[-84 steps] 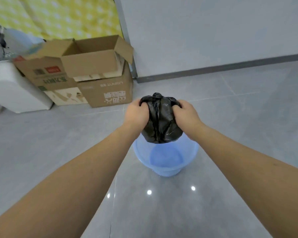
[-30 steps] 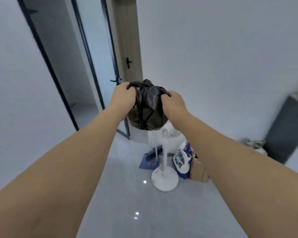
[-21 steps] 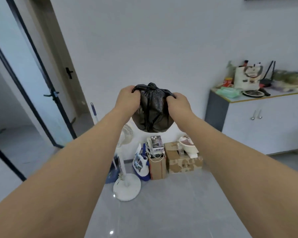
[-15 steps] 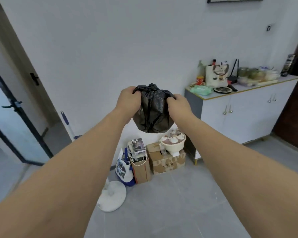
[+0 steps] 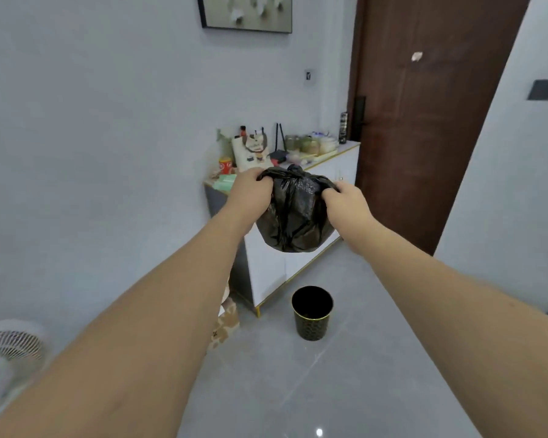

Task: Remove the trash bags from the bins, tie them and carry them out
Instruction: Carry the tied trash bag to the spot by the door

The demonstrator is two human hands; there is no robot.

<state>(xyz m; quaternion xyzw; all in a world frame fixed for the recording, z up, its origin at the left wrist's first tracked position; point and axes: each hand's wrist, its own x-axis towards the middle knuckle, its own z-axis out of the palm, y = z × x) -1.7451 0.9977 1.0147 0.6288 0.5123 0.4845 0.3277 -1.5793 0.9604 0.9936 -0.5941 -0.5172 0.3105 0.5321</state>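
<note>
Now, with the left hand (image 5: 250,193) and right hand (image 5: 345,200) each pinching a knotted ear of the bag (image 5: 293,216) at frame centre, keep both grips closed and carry it level toward the door (image 5: 424,121) at upper right.

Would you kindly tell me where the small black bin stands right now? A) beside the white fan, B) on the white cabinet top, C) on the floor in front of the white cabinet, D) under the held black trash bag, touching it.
C: the black bin stands upright on the grey floor in front of the white cabinet.
</note>
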